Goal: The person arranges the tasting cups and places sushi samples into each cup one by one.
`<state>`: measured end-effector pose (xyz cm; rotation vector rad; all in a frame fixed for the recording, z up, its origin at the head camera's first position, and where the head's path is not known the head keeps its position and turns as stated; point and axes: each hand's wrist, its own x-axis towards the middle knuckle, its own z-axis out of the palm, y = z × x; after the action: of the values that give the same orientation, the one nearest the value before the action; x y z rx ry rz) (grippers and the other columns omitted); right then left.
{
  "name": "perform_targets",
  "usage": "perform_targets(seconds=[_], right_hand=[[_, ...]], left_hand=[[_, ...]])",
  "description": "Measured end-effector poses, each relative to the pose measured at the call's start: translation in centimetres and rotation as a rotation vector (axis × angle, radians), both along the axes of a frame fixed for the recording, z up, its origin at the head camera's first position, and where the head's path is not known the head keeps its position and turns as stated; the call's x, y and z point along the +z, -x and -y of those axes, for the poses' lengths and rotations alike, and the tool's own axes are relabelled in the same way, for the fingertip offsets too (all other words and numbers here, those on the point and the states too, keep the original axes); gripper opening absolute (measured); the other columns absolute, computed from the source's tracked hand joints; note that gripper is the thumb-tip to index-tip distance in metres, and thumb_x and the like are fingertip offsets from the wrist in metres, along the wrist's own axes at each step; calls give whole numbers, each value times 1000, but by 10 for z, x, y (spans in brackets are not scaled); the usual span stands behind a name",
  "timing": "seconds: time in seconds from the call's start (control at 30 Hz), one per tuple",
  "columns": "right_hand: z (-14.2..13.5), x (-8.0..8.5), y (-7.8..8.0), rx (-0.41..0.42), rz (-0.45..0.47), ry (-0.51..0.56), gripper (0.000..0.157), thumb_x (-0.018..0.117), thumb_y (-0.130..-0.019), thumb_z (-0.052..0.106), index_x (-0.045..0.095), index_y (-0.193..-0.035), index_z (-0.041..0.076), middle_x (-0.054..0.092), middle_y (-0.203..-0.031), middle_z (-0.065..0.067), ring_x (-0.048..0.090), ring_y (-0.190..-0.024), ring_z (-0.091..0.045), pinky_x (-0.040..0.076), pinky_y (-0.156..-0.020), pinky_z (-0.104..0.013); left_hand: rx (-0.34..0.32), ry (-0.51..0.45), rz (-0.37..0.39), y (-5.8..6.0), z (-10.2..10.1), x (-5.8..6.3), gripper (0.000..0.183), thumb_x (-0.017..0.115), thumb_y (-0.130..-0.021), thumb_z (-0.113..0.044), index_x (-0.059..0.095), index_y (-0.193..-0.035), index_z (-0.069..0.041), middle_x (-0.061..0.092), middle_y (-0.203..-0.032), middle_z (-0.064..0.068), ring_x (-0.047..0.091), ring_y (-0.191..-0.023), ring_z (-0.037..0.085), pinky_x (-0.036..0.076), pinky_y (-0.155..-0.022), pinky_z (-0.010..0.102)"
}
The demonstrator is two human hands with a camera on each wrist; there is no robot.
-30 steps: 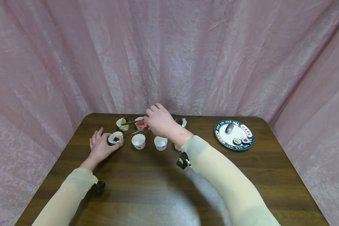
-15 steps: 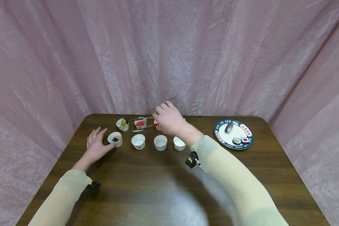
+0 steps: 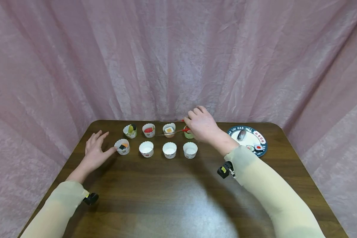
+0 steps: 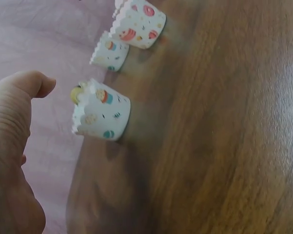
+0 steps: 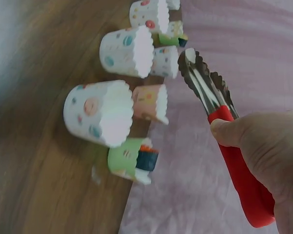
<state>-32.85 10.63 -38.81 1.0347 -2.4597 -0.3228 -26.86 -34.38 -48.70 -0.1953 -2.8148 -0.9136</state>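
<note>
My left hand (image 3: pixel 95 150) is spread open beside the front-left paper cup (image 3: pixel 122 150), its thumb close to the rim. A black-and-orange sushi piece (image 3: pixel 123 146) lies in that cup. In the left wrist view a gap shows between the thumb (image 4: pixel 36 84) and the nearest cup (image 4: pixel 105 113). My right hand (image 3: pixel 203 125) grips red-handled tongs (image 5: pixel 236 168) over the back row of cups. Their metal arms point left and stand apart, with nothing between them. Below is a cup with a white-and-yellow piece (image 3: pixel 168 130); a green cup (image 5: pixel 124 158) holds an orange-and-dark piece.
Further front-row cups (image 3: pixel 146 149) show white insides. In the back row, cups hold a yellow-and-dark piece (image 3: pixel 131 129) and a red piece (image 3: pixel 148 130). A blue-rimmed plate (image 3: pixel 240 127) with several sushi pieces stands right, partly behind my right arm. A pink curtain (image 3: pixel 178 59) hangs behind the table.
The tongs have left the front-left cup and moved right with my right hand, their arms spreading. My left hand has let go of that cup and drawn back left.
</note>
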Motion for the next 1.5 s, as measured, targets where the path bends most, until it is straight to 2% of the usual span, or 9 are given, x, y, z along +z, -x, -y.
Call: perform_targets(seconds=[0.3, 0.5, 0.73, 0.83, 1.0, 1.17, 1.33, 1.5], right_hand=[[-34, -6, 0, -3, -17, 11, 50, 84, -83, 32, 70, -123, 6, 63, -106, -10, 57, -110, -33, 33, -114, -50], [-57, -5, -2, -2, -23, 8, 55, 87, -81, 34, 70, -124, 5, 64, -108, -10, 57, -109, -33, 34, -112, -51], [-79, -6, -6, -28, -39, 4, 59, 88, -80, 35, 69, -126, 4, 63, -107, -11, 57, -107, -34, 35, -111, -52], [-85, -8, -8, -40, -42, 7, 59, 88, -80, 34, 69, -127, 4, 63, -107, -11, 57, -106, -34, 34, -112, -53], [-99, -11, -12, -30, -58, 26, 58, 90, -77, 29, 70, -125, 3, 63, -103, -12, 58, -104, -35, 36, -111, -54], [-117, -10, -18, -54, -42, 19, 59, 90, -76, 27, 69, -126, 3, 61, -100, -11, 57, -103, -36, 36, -110, -55], [-138, -10, -23, -87, 1, 8, 56, 86, -80, 25, 67, -128, 3, 60, -102, -11, 56, -104, -36, 34, -111, -55], [-155, -11, -26, -98, -5, 11, 53, 85, -81, 24, 68, -125, 3, 60, -102, -12, 57, -102, -37, 35, -109, -56]], left_hand=[[-75, 34, -74, -2, -17, 14, 82, 72, -94, -40, 34, -158, -5, 14, -166, 24, -4, -153, 46, -9, -115, 69], [-123, 51, -121, -4, -33, 20, 78, 76, -92, -37, 42, -154, -4, 20, -164, 25, 0, -153, 44, -8, -116, 69], [-146, 83, -96, -4, -48, 27, 79, 76, -91, -47, 46, -152, -7, 18, -167, 19, -3, -155, 36, -12, -118, 62], [-155, 100, -83, -5, -53, 27, 78, 75, -91, -50, 49, -150, -7, 20, -167, 18, 0, -155, 38, -12, -118, 63], [-186, 153, -84, -7, -66, 29, 73, 77, -89, -49, 54, -145, -8, 32, -161, 20, 12, -152, 44, -4, -118, 67], [-193, 184, -73, -7, -80, 27, 70, 79, -88, -46, 58, -143, -8, 38, -157, 20, 17, -150, 46, 2, -117, 70], [-175, 216, -57, -4, -91, 20, 76, 82, -83, -52, 59, -141, -8, 28, -162, 22, 8, -153, 43, -2, -118, 67], [-153, 252, -67, 3, -98, 9, 82, 83, -79, -57, 59, -140, -8, 23, -164, 24, 1, -154, 42, -6, -118, 67]])
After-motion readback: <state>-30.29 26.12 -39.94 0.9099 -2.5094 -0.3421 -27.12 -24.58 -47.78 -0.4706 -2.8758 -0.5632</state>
